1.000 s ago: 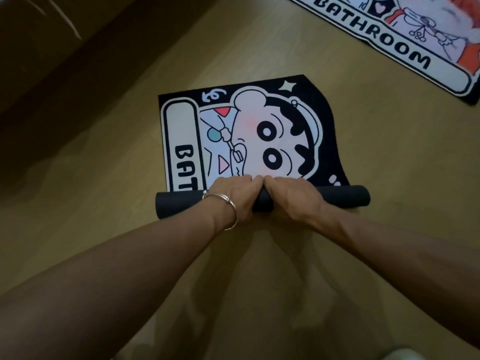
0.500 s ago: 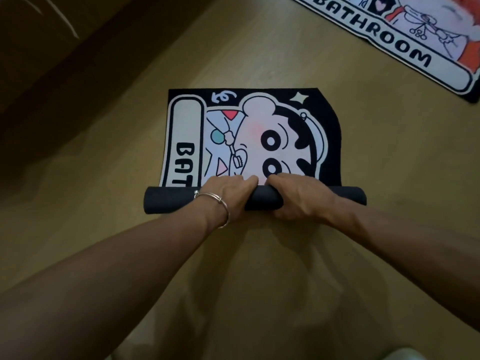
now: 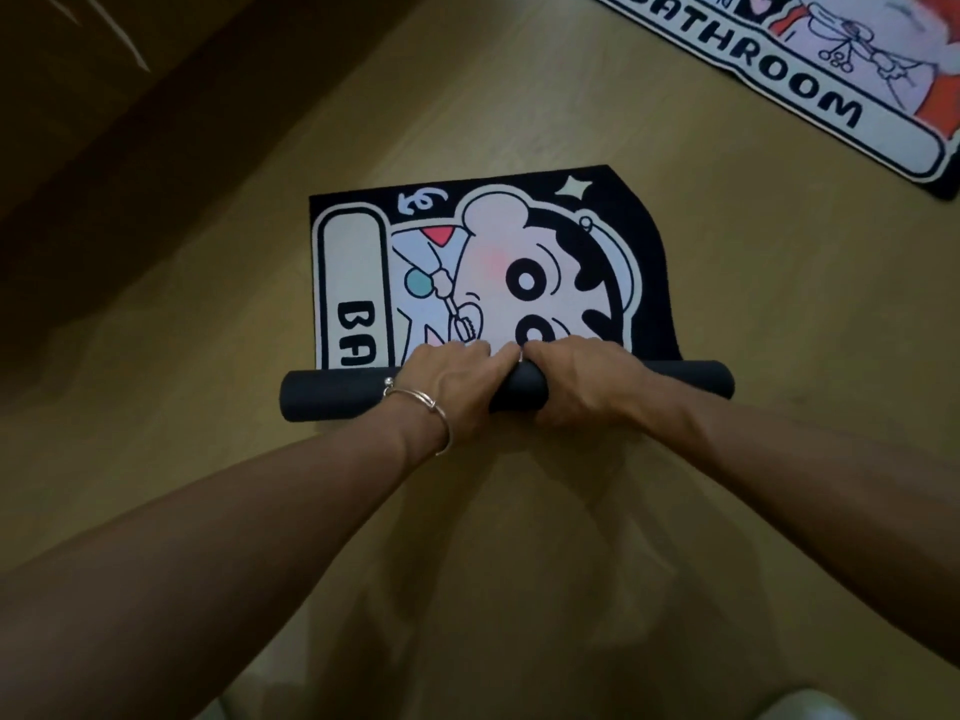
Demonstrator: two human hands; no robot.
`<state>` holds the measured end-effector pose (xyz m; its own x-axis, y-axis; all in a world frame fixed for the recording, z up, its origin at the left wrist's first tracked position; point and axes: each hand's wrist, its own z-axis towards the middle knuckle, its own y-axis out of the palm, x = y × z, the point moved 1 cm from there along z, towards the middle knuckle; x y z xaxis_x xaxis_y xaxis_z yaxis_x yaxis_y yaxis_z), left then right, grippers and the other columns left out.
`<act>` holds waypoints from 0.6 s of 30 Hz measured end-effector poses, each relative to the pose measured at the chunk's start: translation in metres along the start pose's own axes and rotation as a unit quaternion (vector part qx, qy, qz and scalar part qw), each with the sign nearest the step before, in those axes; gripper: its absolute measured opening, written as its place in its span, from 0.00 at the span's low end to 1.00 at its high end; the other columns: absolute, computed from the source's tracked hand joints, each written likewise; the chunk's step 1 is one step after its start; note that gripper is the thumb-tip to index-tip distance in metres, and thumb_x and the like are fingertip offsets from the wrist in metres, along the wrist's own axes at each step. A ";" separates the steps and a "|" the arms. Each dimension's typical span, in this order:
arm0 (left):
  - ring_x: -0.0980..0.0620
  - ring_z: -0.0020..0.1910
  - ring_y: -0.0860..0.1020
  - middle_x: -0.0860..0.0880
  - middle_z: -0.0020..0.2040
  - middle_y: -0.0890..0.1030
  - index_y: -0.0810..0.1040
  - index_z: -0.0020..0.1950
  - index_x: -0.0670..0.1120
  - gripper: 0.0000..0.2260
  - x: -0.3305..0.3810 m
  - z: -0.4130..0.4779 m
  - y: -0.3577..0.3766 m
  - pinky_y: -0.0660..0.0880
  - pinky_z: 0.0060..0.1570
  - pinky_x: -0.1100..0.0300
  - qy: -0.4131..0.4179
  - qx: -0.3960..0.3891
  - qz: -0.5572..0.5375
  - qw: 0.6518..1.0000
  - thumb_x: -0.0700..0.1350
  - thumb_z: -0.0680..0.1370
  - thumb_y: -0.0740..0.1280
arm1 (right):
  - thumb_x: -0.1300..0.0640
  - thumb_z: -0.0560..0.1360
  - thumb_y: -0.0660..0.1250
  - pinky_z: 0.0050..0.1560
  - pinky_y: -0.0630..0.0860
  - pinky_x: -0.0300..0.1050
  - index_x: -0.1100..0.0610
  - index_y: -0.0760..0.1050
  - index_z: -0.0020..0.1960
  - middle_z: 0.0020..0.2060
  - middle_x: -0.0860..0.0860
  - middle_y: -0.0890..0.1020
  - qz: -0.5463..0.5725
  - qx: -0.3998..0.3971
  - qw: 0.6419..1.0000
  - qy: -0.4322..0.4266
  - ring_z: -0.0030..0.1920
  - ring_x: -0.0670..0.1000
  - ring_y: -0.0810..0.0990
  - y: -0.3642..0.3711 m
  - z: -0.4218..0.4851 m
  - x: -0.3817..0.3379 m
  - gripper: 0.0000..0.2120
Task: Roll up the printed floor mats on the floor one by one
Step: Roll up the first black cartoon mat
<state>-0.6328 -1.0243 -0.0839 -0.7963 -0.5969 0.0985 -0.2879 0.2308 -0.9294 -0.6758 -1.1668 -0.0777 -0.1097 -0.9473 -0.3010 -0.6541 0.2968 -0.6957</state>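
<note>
A black printed floor mat with a cartoon face and the letters "BA" lies on the wooden floor, its near part wound into a dark roll. My left hand, with a silver bracelet at the wrist, and my right hand sit side by side on the middle of the roll. The fingers of both curl over its far side onto the flat print. The roll's two ends stick out left and right of my hands.
A second printed mat reading "BATHROOM" lies flat at the top right. A dark wooden piece of furniture runs along the top left. Bare floor surrounds the mat.
The roll has advanced over the print: less of the lettering and face shows than a second ago. Both hands have stayed together on the roll's middle.
</note>
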 end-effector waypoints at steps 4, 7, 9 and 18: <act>0.45 0.50 0.78 0.45 0.56 0.75 0.59 0.67 0.47 0.19 0.002 -0.002 0.001 0.71 0.42 0.53 0.017 -0.006 0.034 0.999 0.45 0.79 0.63 | 0.52 0.71 0.71 0.53 0.76 0.48 0.51 0.66 0.63 0.54 0.52 0.77 0.013 -0.005 1.000 0.011 0.50 0.52 0.76 0.000 -0.004 -0.004 0.24; 0.45 0.50 0.78 0.46 0.56 0.76 0.60 0.66 0.47 0.19 -0.004 -0.001 -0.004 0.70 0.42 0.54 -0.008 0.014 0.021 1.000 0.48 0.78 0.63 | 0.49 0.74 0.68 0.55 0.71 0.49 0.52 0.64 0.63 0.55 0.51 0.75 -0.078 0.124 0.989 -0.016 0.52 0.52 0.76 0.008 -0.005 -0.014 0.22; 0.45 0.51 0.77 0.46 0.56 0.74 0.60 0.66 0.48 0.20 -0.004 -0.003 -0.005 0.70 0.43 0.54 -0.014 0.027 0.024 0.999 0.48 0.78 0.63 | 0.51 0.74 0.67 0.52 0.71 0.48 0.53 0.65 0.62 0.53 0.51 0.76 -0.071 0.107 0.991 -0.022 0.49 0.51 0.75 0.003 -0.004 -0.015 0.20; 0.46 0.47 0.78 0.48 0.53 0.78 0.65 0.63 0.49 0.21 -0.008 0.000 -0.003 0.72 0.42 0.54 -0.032 -0.015 -0.029 0.999 0.56 0.74 0.65 | 0.48 0.73 0.67 0.53 0.70 0.48 0.52 0.65 0.60 0.52 0.50 0.76 -0.107 0.130 0.984 -0.060 0.49 0.51 0.76 0.001 -0.002 -0.015 0.19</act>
<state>-0.6255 -1.0199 -0.0823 -0.7420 -0.6581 0.1279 -0.3490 0.2164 -0.9118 -0.6762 -1.1527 -0.0729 0.1091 -0.9751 -0.1930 -0.4367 0.1274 -0.8906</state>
